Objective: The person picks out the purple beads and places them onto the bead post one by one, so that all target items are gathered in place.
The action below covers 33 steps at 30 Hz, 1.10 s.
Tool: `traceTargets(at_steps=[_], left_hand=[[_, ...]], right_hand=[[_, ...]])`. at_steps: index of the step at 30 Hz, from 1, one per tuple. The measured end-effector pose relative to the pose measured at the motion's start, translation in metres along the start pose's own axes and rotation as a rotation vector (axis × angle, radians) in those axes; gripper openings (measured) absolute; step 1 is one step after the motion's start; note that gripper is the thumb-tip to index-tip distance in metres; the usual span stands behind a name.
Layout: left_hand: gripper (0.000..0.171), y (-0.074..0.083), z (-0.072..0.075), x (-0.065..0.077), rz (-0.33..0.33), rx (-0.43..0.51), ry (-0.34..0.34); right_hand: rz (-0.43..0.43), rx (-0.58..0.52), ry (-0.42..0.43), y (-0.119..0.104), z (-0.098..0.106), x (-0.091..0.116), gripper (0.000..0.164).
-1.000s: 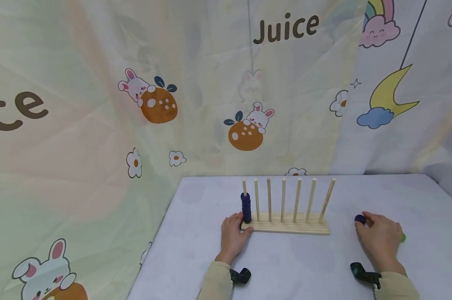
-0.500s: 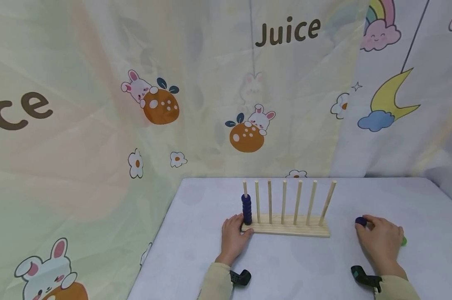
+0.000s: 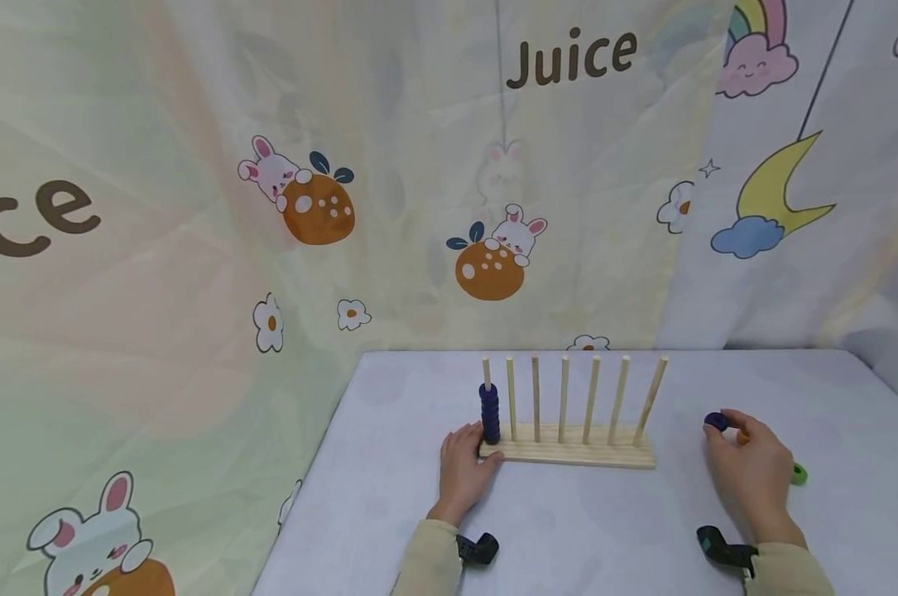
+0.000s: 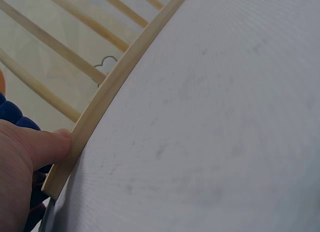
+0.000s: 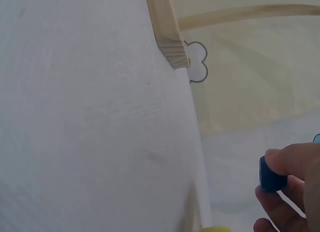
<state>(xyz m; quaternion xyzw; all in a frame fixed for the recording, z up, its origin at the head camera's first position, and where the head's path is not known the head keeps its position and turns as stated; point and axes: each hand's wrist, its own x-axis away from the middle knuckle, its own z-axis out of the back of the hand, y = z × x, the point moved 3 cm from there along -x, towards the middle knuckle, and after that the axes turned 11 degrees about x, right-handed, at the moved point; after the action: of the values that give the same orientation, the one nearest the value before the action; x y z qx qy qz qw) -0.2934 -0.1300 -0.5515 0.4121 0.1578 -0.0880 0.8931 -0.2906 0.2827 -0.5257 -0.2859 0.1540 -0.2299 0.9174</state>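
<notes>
A wooden peg stand (image 3: 568,454) with several upright pegs stands on the table. Dark blue beads (image 3: 489,414) are stacked on its leftmost peg, whose tip shows above them. My left hand (image 3: 463,468) grips the left end of the base; in the left wrist view the thumb (image 4: 52,146) presses its front edge. To the right of the stand, my right hand (image 3: 754,468) pinches a dark blue bead (image 5: 271,177) between thumb and fingers, above the table. An orange piece (image 3: 742,436) shows partly past that hand, and a green ring-shaped bead (image 3: 799,473) peeks out at its right.
A white-covered table (image 3: 583,530) carries everything, with its back edge close to a printed cloth backdrop (image 3: 419,165). In the right wrist view, part of a yellow thing (image 5: 216,229) shows at the bottom edge. Black devices (image 3: 478,549) are strapped at both wrists.
My right hand has risen slightly with the dark blue bead, and the orange piece has come into sight beside it. My left hand stays on the stand.
</notes>
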Motion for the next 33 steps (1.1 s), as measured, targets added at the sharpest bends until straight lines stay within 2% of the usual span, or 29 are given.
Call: traceTargets(at_steps=[3,12,22,28,33], left_hand=[[0.055,0.001,0.001,-0.001,-0.005,0.001,0.007],[0.055,0.001,0.003,-0.001,-0.006,0.004,0.009],[0.055,0.0,0.002,0.001,0.002,0.008,0.002],[0.055,-0.001,0.001,0.0,0.023,0.004,-0.016],[0.055,-0.001,0.001,0.0,0.036,0.012,-0.022]], right_hand=[[0.03,-0.023,0.017,-0.006,0.005,0.001,0.047],[0.197,-0.045,0.077,-0.023,0.015,0.008,0.041],[0.212,-0.085,0.027,-0.04,0.026,0.016,0.049],[0.24,-0.081,0.015,-0.052,0.035,0.023,0.045],[0.264,-0.084,-0.034,-0.062,0.039,0.029,0.047]])
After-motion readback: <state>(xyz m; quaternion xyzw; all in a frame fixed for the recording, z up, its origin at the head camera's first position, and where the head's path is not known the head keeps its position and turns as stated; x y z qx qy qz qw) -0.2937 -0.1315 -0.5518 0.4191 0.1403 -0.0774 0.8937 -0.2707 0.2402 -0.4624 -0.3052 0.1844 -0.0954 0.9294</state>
